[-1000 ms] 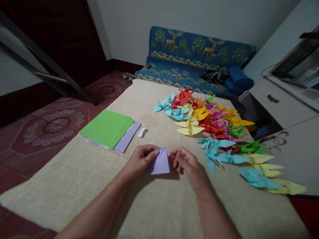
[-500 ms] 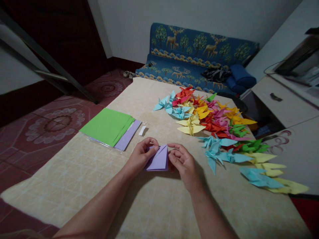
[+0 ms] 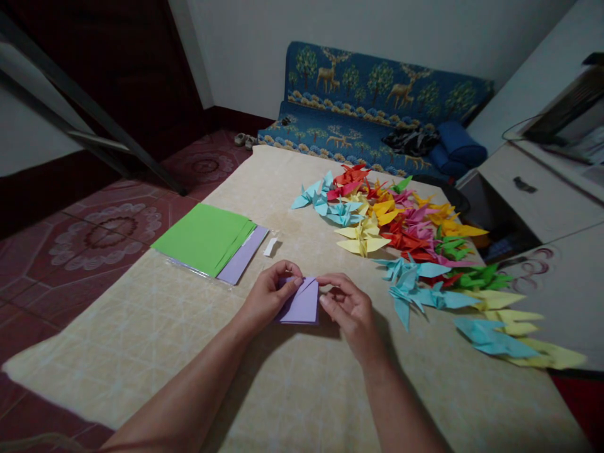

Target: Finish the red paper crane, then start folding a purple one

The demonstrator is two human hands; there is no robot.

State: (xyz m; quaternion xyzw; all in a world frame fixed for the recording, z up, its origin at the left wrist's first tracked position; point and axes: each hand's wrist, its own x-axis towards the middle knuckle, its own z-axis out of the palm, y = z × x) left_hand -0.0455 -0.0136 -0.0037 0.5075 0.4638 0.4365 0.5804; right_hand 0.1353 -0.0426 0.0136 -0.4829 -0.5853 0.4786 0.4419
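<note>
A purple folded paper (image 3: 302, 305), a small squarish packet with a diagonal crease across its top, is held just above the cloth-covered table. My left hand (image 3: 271, 292) pinches its upper left side between thumb and fingers. The tip of my right index finger rests at the paper's top right corner. The thumb of my right hand (image 3: 349, 311) stands apart from that finger, beside the right edge, and the other fingers are curled. Many folded paper cranes (image 3: 401, 220) in blue, yellow, red, pink, orange and green are grouped to the right.
Left of my hands lies a stack of green paper sheets (image 3: 202, 239) over purple sheets (image 3: 243, 258) and a clear plastic sleeve. A small white scrap (image 3: 270, 246) is beside it. Beyond the table (image 3: 165, 352) stands a blue patterned sofa (image 3: 349, 119); a white cabinet (image 3: 547, 189) is at right.
My right index finger has shifted slightly down at the paper's top right corner. The left hand keeps its pinch, and the view has moved slightly.
</note>
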